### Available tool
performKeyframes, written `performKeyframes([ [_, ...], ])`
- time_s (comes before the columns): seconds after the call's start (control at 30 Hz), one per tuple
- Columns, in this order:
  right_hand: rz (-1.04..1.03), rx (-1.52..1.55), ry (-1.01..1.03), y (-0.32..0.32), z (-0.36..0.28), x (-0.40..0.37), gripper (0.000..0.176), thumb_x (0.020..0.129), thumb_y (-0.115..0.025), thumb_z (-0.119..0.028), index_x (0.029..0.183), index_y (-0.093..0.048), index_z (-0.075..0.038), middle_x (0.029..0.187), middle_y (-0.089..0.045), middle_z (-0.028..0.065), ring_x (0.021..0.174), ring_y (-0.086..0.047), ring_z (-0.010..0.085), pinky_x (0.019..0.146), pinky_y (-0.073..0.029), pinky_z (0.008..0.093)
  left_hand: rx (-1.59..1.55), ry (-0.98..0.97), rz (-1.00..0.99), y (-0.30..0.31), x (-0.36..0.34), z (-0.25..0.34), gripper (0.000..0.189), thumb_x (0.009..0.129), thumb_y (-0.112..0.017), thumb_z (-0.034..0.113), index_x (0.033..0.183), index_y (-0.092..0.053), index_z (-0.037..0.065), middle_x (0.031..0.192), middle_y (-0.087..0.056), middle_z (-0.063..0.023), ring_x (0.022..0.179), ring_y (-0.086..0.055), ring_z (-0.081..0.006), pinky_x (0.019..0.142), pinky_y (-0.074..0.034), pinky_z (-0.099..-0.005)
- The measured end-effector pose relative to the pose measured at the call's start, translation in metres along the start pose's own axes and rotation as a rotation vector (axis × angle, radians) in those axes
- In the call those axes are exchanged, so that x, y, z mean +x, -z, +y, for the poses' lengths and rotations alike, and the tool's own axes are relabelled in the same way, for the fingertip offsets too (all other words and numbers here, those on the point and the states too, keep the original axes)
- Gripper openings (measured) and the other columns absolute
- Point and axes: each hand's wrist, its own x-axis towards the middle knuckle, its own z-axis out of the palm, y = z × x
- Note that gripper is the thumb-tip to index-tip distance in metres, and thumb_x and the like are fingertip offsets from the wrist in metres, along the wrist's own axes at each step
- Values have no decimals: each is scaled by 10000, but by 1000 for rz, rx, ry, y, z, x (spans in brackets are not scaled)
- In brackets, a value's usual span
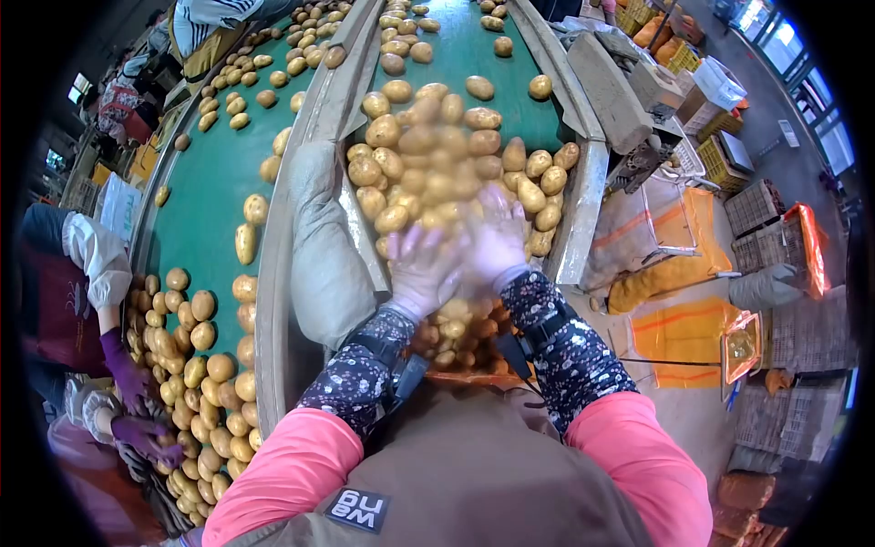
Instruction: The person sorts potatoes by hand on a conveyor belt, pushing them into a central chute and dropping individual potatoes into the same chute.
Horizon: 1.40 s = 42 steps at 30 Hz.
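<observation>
My left hand (421, 266), in a pale thin glove, lies with fingers spread over the lower edge of a heap of potatoes (391, 162). Beside it on the right, my right hand (497, 239), gloved alike, reaches into the same heap with its fingers apart. The potatoes just ahead of my fingertips are smeared by motion. This heap fills the end of a green conveyor belt (456, 64) between two worn side rails. Below my wrists, more potatoes (453, 330) show between my forearms, with an orange rim (474, 379) close to my apron.
A grey padded cloth roll (328, 246) covers the left rail. A second green belt (208, 246) with potatoes runs on the left, where a co-worker's purple-gloved hands (137, 387) work. Orange mesh bags (679, 337) and stacked crates (807, 328) stand to the right.
</observation>
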Motion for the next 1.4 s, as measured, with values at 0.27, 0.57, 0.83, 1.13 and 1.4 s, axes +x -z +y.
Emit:
performKeyframes([
  [0.27,50,238,83,18,-6,-9,385,797,-629,-101,1179,-673,-99,1288,-610,161,1206,-560,344,1031,-426,484,24,194,-227,10,11,7,612,842,-586,547,1385,-533,270,1552,-338,-139,1441,-243,-444,1083,-63,-764],
  [0.57,108,175,32,26,-31,113,422,850,-617,-213,1263,-596,-129,1191,-643,122,1060,-647,318,886,-515,451,-125,-137,-632,50,35,11,455,800,-689,454,1206,-676,250,1475,-420,-144,1376,-368,-405,1196,-201,-513],
  [0.83,-208,117,-81,21,-30,125,521,891,-632,-340,1395,-535,-250,1157,-652,114,1078,-637,291,882,-528,429,-156,-346,-410,15,10,-5,339,822,-667,447,1060,-736,215,1489,-415,-87,1398,-335,-360,1178,-224,-559],
  [1.13,47,1393,-197,43,-9,82,537,780,-798,-24,1255,-551,19,1221,-607,97,1134,-573,179,946,-498,306,-99,-276,-416,25,17,6,571,810,-702,420,1355,-552,340,1508,-386,-36,1436,-263,-369,1153,-172,-663],
  [1.4,403,836,-8,53,2,37,548,679,-850,-116,1170,-619,-39,1080,-596,101,1017,-608,236,917,-501,345,-83,-325,-304,6,4,-2,519,863,-629,464,1369,-540,385,1499,-435,-57,1443,-280,-408,1136,-166,-681],
])
